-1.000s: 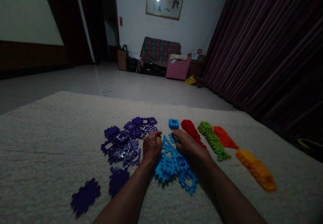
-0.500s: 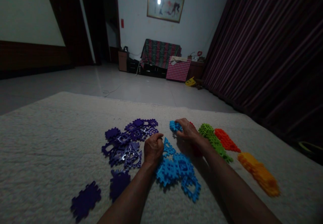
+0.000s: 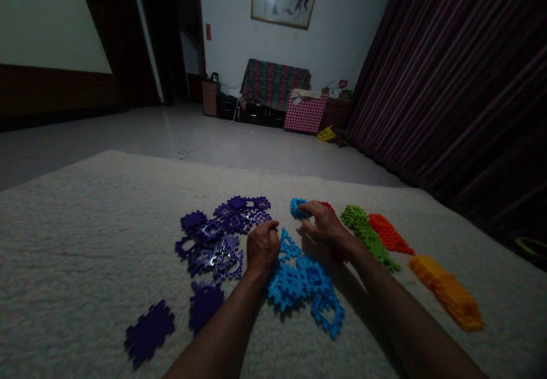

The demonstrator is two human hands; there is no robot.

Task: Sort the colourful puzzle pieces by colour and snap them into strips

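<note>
A small stack of light-blue interlocking plastic pieces [image 3: 294, 210] is set on the far side of the loose blue heap, near the middle of the view. Its near right edge is overlapped by the fingertips of the right hand [image 3: 323, 220]; thumb and forefinger are held partly apart, and nothing is seen gripped between them. The left hand [image 3: 262, 247] is loosely curled beside a blue triangular piece [image 3: 289, 249]; whether anything is held inside it cannot be told. Toward the viewer, more blue pieces are heaped [image 3: 287, 288] between the forearms.

To the left, purple toothed pieces [image 3: 204, 256] are spread in an overlapping heap, with a solid purple plate [image 3: 150, 331] laid apart. A red stack [image 3: 326, 204] is largely hidden by the right hand and forearm. Beyond it, to the right, a green row [image 3: 371, 237], an orange-red row [image 3: 390, 233] and a yellow-orange row [image 3: 447, 292] are laid out. All are supported by a cream textured cover [image 3: 106, 225]. Farther off, a tiled floor [image 3: 149, 134] is bordered by a purple curtain [image 3: 427, 71], and a framed picture [image 3: 284, 0] is hung on the wall.
</note>
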